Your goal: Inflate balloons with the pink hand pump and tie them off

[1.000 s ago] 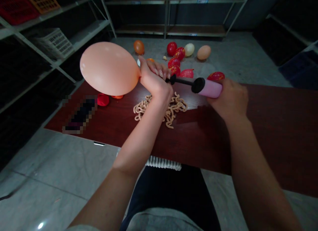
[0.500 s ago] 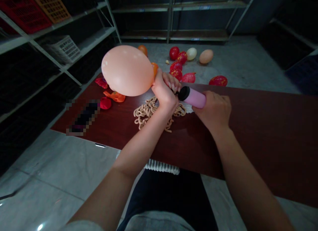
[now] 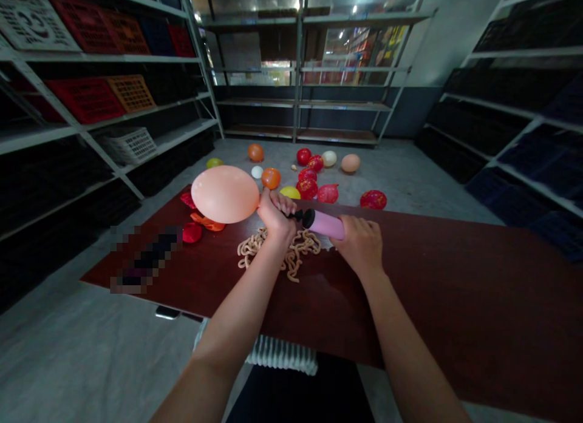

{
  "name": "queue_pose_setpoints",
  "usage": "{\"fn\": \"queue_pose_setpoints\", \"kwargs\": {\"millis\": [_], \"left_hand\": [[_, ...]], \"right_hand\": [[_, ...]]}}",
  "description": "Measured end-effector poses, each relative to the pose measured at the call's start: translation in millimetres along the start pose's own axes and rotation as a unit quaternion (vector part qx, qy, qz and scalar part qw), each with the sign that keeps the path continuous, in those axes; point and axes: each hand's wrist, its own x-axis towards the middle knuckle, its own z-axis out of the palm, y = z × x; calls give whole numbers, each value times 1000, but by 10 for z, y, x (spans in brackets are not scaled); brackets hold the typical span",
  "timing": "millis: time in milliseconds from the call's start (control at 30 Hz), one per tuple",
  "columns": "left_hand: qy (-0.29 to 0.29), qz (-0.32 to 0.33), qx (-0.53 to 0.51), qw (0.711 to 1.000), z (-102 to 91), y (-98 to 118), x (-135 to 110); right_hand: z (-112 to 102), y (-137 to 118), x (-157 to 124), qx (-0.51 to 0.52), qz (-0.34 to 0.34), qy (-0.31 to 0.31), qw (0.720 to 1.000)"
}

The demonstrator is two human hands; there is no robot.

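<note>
A peach balloon (image 3: 225,194), blown up, sticks out to the left of my left hand (image 3: 274,214). That hand is closed round the balloon's neck where it meets the black nozzle of a pink hand pump (image 3: 324,223). My right hand (image 3: 360,244) is wrapped round the pump's pink barrel at its right end. Both hands hover just above a dark red table (image 3: 455,289). Under them lies a heap of limp beige balloons (image 3: 286,253).
Flat red and orange balloons (image 3: 200,226) lie at the table's left, beside a blurred dark object (image 3: 146,259). Several inflated balloons (image 3: 310,174) sit on the grey floor beyond. Metal shelves with crates (image 3: 86,98) line the left, back and right walls.
My view has tilted up, showing more of the room. The pump barrel slid in toward my left hand, then out slightly. The balloon stays held on the nozzle.
</note>
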Motion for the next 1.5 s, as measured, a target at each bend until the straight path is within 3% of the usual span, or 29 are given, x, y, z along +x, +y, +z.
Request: {"fn": "queue_pose_setpoints", "kwargs": {"millis": [400, 633, 933, 1233, 1500], "left_hand": [[41, 23, -30, 998, -71, 340, 204], [31, 25, -17, 999, -93, 293, 185], [14, 43, -3, 999, -34, 259, 102], [-36, -18, 51, 998, 58, -46, -201], [-2, -3, 71, 997, 43, -44, -163]], "right_hand": [[-76, 410, -86, -56, 101, 13, 993], [-68, 405, -101, -58, 139, -2, 989], [-114, 194, -57, -42, 100, -31, 994], [-126, -188, -63, 17, 27, -48, 998], [41, -172, -56, 33, 28, -16, 999]]}}
